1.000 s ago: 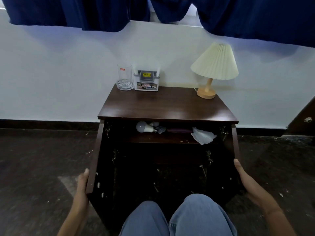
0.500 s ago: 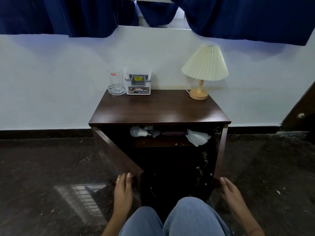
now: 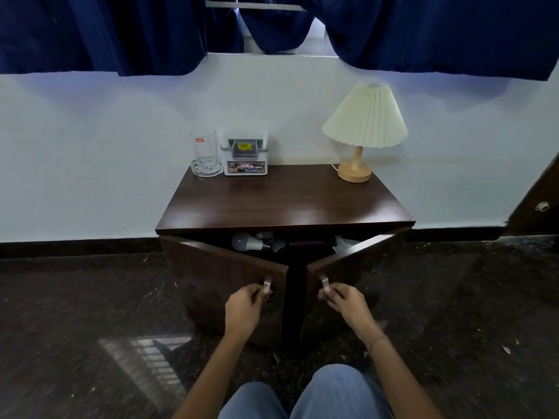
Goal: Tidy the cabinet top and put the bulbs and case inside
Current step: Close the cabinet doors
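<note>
Knees [image 3: 305, 400]: blue jeans, nearest the camera, person seated low on the dark floor [image 3: 90, 313].

Left hand [image 3: 245, 306]: grip clenched around the metal handle [image 3: 268, 285] of the left door [image 3: 223, 276].

Right hand [image 3: 348, 303]: grip pinching the handle [image 3: 324, 283] of the right door [image 3: 357, 267].

Doors: both ajar, a dark gap between them.

Bulbs [image 3: 246, 241]: on the inner shelf, left, visible above the door edges. White crumpled item [image 3: 343, 241] at right; the case cannot be told apart in the shadow.

Closing step, advice: bring both doors in evenly, keep fingers off the meeting edges, and check that nothing overhangs the shelf.

Cabinet top [image 3: 287, 198]: glass [image 3: 205, 154], small organizer [image 3: 245, 158], lamp [image 3: 364, 128] along the back.
</note>
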Action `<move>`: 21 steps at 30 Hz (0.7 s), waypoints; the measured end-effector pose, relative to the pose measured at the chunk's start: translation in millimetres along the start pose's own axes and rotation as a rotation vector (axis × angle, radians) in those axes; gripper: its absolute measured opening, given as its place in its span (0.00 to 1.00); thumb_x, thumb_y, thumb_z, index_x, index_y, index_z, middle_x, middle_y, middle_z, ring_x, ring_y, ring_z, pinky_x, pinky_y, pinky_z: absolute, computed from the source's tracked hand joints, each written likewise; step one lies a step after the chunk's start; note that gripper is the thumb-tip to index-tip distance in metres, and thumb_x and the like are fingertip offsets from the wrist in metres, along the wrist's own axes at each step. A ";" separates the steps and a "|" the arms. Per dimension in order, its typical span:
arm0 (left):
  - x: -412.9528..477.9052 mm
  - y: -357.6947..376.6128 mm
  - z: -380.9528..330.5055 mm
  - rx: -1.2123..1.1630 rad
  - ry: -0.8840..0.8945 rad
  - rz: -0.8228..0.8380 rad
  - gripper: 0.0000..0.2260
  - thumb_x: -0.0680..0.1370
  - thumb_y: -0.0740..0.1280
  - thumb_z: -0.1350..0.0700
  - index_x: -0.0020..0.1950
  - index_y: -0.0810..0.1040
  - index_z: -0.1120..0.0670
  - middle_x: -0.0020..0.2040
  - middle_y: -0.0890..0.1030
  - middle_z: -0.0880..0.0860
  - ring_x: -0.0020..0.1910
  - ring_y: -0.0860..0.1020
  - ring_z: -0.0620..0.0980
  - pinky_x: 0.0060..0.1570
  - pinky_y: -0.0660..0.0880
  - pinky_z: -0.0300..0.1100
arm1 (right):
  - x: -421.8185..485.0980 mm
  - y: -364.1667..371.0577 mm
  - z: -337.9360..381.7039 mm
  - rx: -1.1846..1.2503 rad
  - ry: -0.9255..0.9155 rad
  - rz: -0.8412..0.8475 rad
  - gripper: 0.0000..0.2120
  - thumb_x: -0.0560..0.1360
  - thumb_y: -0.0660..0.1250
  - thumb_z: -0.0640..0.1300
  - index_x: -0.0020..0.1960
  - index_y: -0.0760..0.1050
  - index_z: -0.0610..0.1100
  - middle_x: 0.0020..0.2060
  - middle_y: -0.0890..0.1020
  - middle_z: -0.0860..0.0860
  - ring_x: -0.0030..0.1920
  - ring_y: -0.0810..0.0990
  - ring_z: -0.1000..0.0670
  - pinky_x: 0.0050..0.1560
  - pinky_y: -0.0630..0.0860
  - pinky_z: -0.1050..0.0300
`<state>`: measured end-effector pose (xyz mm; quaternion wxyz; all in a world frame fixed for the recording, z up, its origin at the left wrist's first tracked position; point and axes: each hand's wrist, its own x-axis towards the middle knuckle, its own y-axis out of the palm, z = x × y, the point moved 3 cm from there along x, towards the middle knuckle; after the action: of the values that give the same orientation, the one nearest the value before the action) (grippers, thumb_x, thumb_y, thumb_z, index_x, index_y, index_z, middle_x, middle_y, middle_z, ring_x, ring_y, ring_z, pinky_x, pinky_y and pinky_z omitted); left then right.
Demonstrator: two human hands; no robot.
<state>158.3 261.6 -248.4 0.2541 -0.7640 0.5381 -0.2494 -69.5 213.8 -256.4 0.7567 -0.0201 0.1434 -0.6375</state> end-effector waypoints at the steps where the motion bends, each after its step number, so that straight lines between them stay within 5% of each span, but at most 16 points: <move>1: 6.5 2.5 -2.7 0.024 -0.013 0.006 0.09 0.78 0.64 0.51 0.49 0.82 0.51 0.38 0.82 0.49 0.36 0.77 0.47 0.34 0.64 0.39 | 7.1 3.9 4.3 -0.028 -0.004 -0.005 0.07 0.78 0.62 0.40 0.47 0.79 0.41 0.49 0.83 0.42 0.54 0.81 0.47 0.59 0.76 0.54; 5: 30.0 11.7 -14.3 0.086 -0.047 0.020 0.10 0.78 0.62 0.49 0.50 0.81 0.51 0.39 0.83 0.51 0.34 0.75 0.46 0.33 0.66 0.40 | 32.4 15.6 14.6 -0.105 0.010 -0.044 0.08 0.78 0.62 0.42 0.45 0.80 0.44 0.49 0.83 0.46 0.54 0.80 0.50 0.60 0.76 0.55; 10: 54.8 20.9 -22.5 0.083 -0.064 0.038 0.12 0.79 0.62 0.50 0.52 0.81 0.54 0.44 0.84 0.55 0.44 0.81 0.55 0.39 0.74 0.43 | 56.2 24.8 24.0 -0.168 0.006 -0.100 0.10 0.78 0.62 0.43 0.48 0.81 0.40 0.49 0.83 0.47 0.54 0.79 0.50 0.62 0.75 0.51; 21: 93.6 32.5 -22.4 0.060 -0.127 0.033 0.11 0.79 0.61 0.51 0.51 0.82 0.53 0.48 0.84 0.55 0.48 0.81 0.55 0.46 0.78 0.47 | 98.4 35.2 30.3 -0.232 0.038 -0.156 0.10 0.78 0.62 0.43 0.47 0.81 0.40 0.51 0.83 0.47 0.53 0.78 0.51 0.58 0.75 0.55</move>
<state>148.8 160.6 -242.9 0.3143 -0.7615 0.5256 -0.2124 -14.0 120.2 -253.7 0.6946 -0.1063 0.2286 -0.6738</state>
